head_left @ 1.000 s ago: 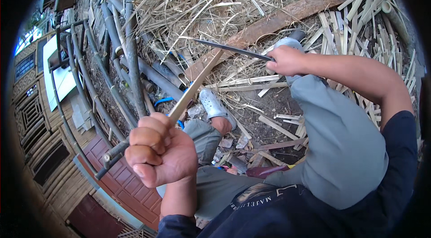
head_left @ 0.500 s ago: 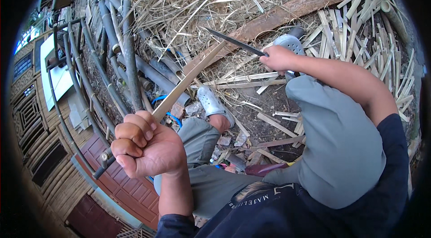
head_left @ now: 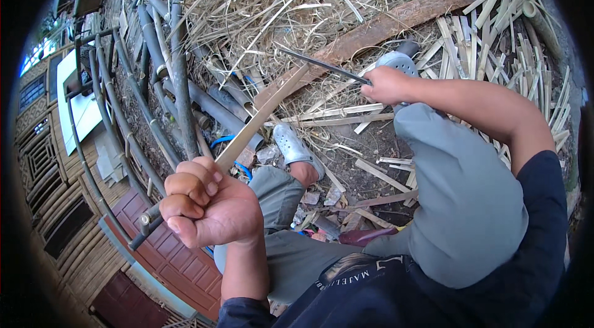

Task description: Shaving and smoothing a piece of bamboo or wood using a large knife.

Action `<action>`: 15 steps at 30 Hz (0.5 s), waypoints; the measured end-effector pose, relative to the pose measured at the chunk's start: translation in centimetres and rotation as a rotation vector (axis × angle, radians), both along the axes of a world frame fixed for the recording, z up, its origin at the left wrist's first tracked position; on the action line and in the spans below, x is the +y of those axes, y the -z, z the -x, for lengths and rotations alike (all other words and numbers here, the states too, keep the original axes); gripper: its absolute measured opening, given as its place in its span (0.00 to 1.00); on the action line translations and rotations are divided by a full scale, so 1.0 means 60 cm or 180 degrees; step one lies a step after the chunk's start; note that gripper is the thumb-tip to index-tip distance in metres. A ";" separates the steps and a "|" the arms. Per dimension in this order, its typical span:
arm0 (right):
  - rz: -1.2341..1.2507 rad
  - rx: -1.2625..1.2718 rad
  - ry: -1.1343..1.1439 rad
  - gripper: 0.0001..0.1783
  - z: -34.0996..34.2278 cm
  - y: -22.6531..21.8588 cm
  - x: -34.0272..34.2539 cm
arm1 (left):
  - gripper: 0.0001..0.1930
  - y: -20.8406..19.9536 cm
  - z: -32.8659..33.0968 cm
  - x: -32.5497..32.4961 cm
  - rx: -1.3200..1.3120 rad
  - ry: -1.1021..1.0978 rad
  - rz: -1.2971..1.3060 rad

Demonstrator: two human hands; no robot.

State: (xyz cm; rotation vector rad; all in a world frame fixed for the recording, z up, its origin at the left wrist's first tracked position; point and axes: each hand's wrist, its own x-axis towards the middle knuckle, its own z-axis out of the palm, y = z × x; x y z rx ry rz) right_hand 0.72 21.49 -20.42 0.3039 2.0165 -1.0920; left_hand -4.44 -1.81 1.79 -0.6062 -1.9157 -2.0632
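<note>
My left hand [head_left: 210, 201] is wrapped round the near end of a flat, pale bamboo strip [head_left: 263, 116]. The strip slants up and to the right from my fist. In my right hand [head_left: 390, 84] is a long, dark-bladed knife [head_left: 325, 66], its blade pointing up and to the left. The handle is hidden in my fist. The blade passes close to the strip's far tip; whether they touch I cannot tell. Beneath the blade and strip tip lies a brown wooden plank [head_left: 371, 26] on the ground.
Split bamboo strips [head_left: 482, 50] lie piled at the right. Thin shavings [head_left: 247, 6] cover the ground ahead. Dark bamboo poles [head_left: 179, 68] stand and lie at the left, beside a reddish-brown panelled door [head_left: 164, 241]. My feet wear pale clogs [head_left: 291, 144].
The knife blade has turned to a more edge-on angle near the strip's tip. My left hand has shifted slightly right and down, the strip still in it.
</note>
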 end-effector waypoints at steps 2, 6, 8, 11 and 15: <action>-0.0004 0.0972 -0.0146 0.21 -0.010 -0.003 -0.014 | 0.19 0.000 0.001 0.000 -0.0073 -0.0199 -0.0044; 0.0190 0.1089 -0.0142 0.20 -0.029 0.004 -0.033 | 0.19 0.009 0.008 -0.003 0.0080 -0.0704 -0.0093; 0.0309 0.0460 0.0193 0.19 -0.021 0.018 -0.029 | 0.19 0.015 0.006 -0.003 0.0119 -0.0721 -0.0040; 0.0425 0.0006 0.0510 0.18 -0.024 0.022 -0.029 | 0.19 0.019 -0.002 0.000 0.0171 -0.0628 0.0002; 0.0590 0.0844 0.0523 0.18 -0.010 -0.010 -0.038 | 0.18 0.018 -0.010 -0.003 0.0214 -0.0469 -0.0066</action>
